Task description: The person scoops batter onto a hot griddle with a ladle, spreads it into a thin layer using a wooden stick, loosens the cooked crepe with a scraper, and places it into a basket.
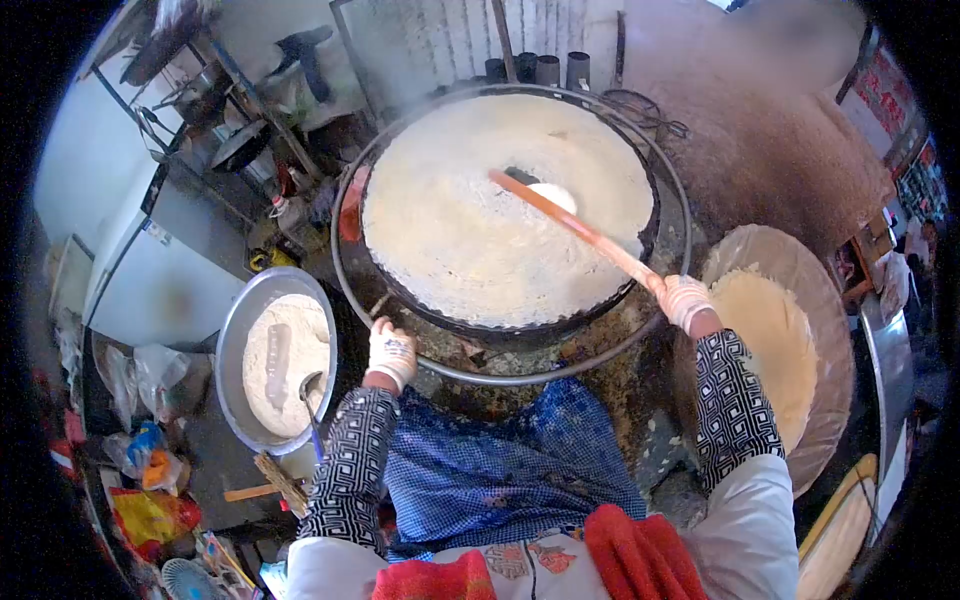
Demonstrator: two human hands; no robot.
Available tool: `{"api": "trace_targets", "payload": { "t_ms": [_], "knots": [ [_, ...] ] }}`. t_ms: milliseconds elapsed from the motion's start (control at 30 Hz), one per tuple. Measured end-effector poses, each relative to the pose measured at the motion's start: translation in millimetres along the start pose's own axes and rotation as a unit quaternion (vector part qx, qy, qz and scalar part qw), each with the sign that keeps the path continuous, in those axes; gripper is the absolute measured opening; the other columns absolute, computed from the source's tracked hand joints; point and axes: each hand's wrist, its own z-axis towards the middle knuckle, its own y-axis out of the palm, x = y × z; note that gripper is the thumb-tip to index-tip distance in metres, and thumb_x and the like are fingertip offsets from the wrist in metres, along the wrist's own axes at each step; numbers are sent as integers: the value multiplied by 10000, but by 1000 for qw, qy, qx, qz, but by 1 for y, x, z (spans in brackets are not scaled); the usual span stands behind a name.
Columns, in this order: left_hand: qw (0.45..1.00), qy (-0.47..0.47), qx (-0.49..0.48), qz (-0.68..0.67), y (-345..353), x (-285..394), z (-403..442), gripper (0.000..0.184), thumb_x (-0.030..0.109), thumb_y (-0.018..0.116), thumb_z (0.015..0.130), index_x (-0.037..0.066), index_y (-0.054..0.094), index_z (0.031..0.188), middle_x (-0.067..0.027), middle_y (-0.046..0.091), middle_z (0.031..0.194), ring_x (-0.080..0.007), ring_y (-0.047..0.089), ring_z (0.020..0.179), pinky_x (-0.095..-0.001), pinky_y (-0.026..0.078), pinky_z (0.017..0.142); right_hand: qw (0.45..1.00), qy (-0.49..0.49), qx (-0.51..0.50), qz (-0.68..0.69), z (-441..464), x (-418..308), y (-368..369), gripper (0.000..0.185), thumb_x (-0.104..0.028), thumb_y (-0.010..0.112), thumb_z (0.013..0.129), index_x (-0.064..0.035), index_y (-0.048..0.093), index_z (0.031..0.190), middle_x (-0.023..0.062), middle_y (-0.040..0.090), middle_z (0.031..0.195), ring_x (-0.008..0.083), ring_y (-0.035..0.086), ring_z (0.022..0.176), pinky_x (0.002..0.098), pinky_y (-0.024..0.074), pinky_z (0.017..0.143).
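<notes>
My right hand [686,303], in a white glove, is closed around the end of a long wooden batter spreader [585,234]. The spreader reaches up and left over a large round griddle [510,325] covered with a thin pale layer of batter [450,220]. Beside its blade lie a white mound [553,198] and a dark bare patch [520,175]. At the griddle's lower left, my gloved left hand [392,354] is closed on the metal ring [520,378] that runs around the griddle. Its fingertips are partly hidden.
On the left stands a metal basin [228,345] of pale batter with a ladle [312,385] in it. A plastic-lined tub [835,390] with yellowish batter is at the right. Plastic bags [160,375] lie far left; dark cylinders [547,70] stand behind the griddle.
</notes>
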Motion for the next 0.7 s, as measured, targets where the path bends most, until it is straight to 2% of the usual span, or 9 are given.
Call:
{"api": "trace_targets", "payload": {
  "t_ms": [33, 100, 167, 200, 233, 267, 367, 467, 700],
  "knots": [
    [1000, -1, 1, 23, 3, -11, 6, 212, 197, 562, 796, 173, 758, 873, -71, 703, 963, -237, 586, 1080, -461, 247, 1105, 1000, 3, -23, -2, 4, -8, 1, 405, -388, 365, 994, -69, 614, 1000, 181, 685, 772, 349, 681, 760, 471, 541, 666],
    [996, 0, -24, 85, 0, -34, 15, 238, 175, 535, 818, 173, 760, 897, -60, 703, 983, -222, 582, 1091, -448, 230, 1129, 987, -158, 23, 7, -22, -59, -9, 356, -340, 376, 1002, -82, 621, 989, 177, 675, 748, 330, 683, 732, 433, 546, 612],
    [993, 16, -4, 115, 11, -57, 29, 235, 167, 538, 817, 170, 756, 906, -60, 702, 983, -226, 579, 1103, -449, 227, 1136, 946, -85, 65, 307, -64, -107, 20, 321, -378, 588, 914, -73, 608, 1013, 162, 678, 832, 278, 650, 646, 391, 516, 562],
    [993, 23, -11, 113, 12, -66, 36, 232, 165, 539, 817, 166, 752, 907, -60, 701, 983, -228, 577, 1113, -453, 226, 1139, 843, -34, -31, 536, -95, -135, 2, 354, -330, 686, 858, -63, 605, 1075, 127, 688, 875, 203, 620, 627, 363, 507, 579],
    [993, 28, -19, 112, 15, -74, 41, 229, 163, 539, 816, 163, 749, 909, -60, 700, 984, -229, 575, 1124, -456, 225, 1141, 787, 5, -86, 611, -125, -154, -21, 402, -232, 696, 856, -52, 581, 1196, 88, 678, 893, 128, 584, 648, 323, 499, 599],
    [989, 28, 10, 143, 24, -80, 46, 237, 147, 520, 828, 162, 743, 905, -57, 699, 981, -226, 573, 1132, -460, 226, 1143, 734, -15, -43, 678, -147, -169, -13, 508, -190, 634, 892, -82, 476, 1363, 8, 591, 779, 82, 504, 530, 244, 410, 429],
    [987, 33, 28, 154, 29, -90, 53, 275, 114, 487, 848, 183, 745, 915, -51, 698, 974, -220, 582, 1106, -461, 234, 1140, 642, 82, -65, 759, -200, -170, -18, 588, -214, 597, 935, -103, 363, 1463, 26, 552, 680, 87, 461, 460, 236, 367, 386],
    [991, 7, 34, 131, 51, -96, 63, 252, 185, 532, 838, 146, 736, 981, -69, 680, 1066, -246, 542, 1179, -462, 204, 1149, 577, 198, -6, 793, -218, -171, -16, 484, -172, 549, 963, -166, 437, 1433, -17, 480, 547, 66, 404, 393, 237, 336, 353],
    [991, -8, -79, 105, -27, -3, 0, 245, 244, 548, 878, 173, 738, 1016, -36, 704, 1073, -184, 585, 1107, -377, 315, 999, 551, 197, -75, 807, -208, -181, -9, 479, -235, 537, 985, -165, 417, 1444, -6, 463, 524, 94, 401, 374, 269, 345, 349]
  ]
}}
